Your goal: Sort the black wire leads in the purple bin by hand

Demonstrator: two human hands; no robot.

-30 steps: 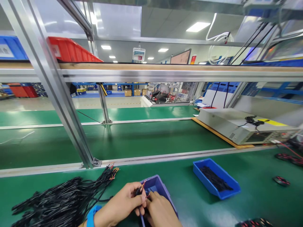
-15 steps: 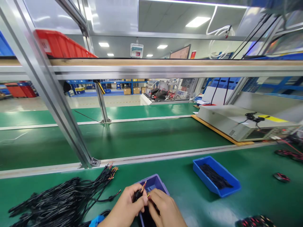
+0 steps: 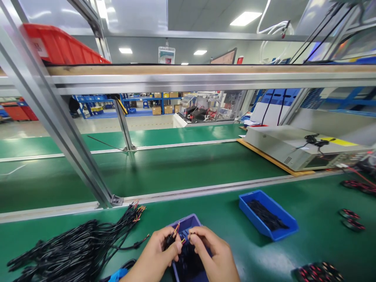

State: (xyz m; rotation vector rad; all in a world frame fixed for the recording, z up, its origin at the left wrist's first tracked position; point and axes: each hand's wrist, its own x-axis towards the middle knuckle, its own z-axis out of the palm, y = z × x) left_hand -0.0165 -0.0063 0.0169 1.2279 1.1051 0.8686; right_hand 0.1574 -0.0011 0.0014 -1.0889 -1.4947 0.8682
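My left hand is closed round a black cable, whose thin coloured wires stick out past the fingertips. Close beside it, my right hand pinches with thumb and forefinger; a tiny dark bit shows at the tips, too small to name. Both hands are over a purple-blue bin that holds small dark pieces. A pile of black cables with bare coloured wire ends lies to the left. Something blue is round my left wrist.
To the right stands a blue bin with black strips inside. Round black-and-red parts lie at the lower right. A grey instrument rests on a board behind. A metal post and overhead shelf frame the bench.
My right hand has drawn apart from the left, to the right, and its fingertips now pinch in the open. The left hand keeps hold of the cable. The view has shifted slightly.
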